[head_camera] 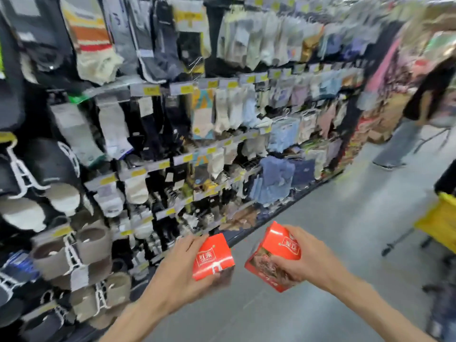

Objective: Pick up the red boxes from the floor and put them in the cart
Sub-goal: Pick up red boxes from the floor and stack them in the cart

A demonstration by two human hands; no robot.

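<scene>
L grip (pixel 181 264), R grip (pixel 302 259) each w/ box.

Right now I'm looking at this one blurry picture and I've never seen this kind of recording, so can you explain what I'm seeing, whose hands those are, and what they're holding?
There is no machine here. A person wears a wide-angle camera on the head, so the one picture looks forward and down over their own bare arms; the wide lens bends the edges.

The left hand has its grip on one red box. The right hand has its grip on a second red box, tilted. Both boxes are lifted above the grey floor, apart from each other.

On the left stands a store rack of socks, with slippers nearer the camera. At the right edge is a yellow cart, only partly visible. Another person stands farther down the aisle.
</scene>
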